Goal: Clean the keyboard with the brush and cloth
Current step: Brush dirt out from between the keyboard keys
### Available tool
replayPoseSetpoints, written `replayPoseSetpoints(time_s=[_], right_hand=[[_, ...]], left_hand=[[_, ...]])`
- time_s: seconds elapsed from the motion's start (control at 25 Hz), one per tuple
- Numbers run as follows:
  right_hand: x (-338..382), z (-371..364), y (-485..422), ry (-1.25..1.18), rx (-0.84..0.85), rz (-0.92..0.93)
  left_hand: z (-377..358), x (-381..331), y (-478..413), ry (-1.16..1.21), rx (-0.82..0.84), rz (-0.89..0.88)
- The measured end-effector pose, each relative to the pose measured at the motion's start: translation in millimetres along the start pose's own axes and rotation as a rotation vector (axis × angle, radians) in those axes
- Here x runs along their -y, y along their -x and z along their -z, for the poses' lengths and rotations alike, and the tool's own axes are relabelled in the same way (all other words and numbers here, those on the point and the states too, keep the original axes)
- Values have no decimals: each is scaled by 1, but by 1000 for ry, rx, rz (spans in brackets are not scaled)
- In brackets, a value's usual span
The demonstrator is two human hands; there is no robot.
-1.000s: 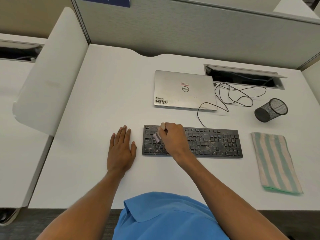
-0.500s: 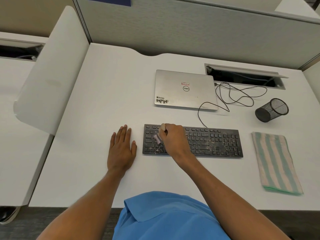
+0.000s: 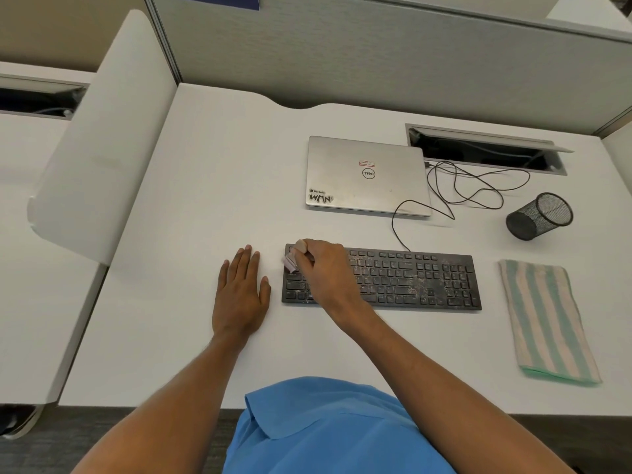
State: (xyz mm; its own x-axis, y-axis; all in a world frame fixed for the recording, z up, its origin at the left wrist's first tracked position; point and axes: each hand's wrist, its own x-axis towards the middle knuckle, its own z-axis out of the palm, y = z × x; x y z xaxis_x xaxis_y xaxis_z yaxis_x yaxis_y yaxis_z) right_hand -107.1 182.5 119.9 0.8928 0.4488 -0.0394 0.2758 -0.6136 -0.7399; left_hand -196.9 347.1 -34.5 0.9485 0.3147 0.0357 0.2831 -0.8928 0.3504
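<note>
While the left hand [image 3: 241, 295] lies flat and empty on the white desk [image 3: 212, 186], the right hand [image 3: 325, 271] grips a small brush [image 3: 290, 263] on the dusty black keyboard's [image 3: 410, 280] left end. At 3 o'clock from the keyboard lies the striped cloth [image 3: 543, 319].

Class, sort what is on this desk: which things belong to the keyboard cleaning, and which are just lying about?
In the job: keyboard, brush in the right hand, striped cloth.
Lying about: closed laptop, mesh pen cup on its side, loose cable.
</note>
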Motion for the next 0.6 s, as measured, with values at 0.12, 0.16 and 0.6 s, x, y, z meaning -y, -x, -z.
replayPoseSetpoints(time_s=[0.12,0.16,0.6], right_hand=[[-3,-12,-3,-40,-1,-49],[-4,-14,-3,-31,8,-55],[-1,4,-4,59,1,-11]], left_hand=[[1,0,0,-5,4,1],[1,-1,0,-5,7,3],[1,-1,-2,3,0,4]])
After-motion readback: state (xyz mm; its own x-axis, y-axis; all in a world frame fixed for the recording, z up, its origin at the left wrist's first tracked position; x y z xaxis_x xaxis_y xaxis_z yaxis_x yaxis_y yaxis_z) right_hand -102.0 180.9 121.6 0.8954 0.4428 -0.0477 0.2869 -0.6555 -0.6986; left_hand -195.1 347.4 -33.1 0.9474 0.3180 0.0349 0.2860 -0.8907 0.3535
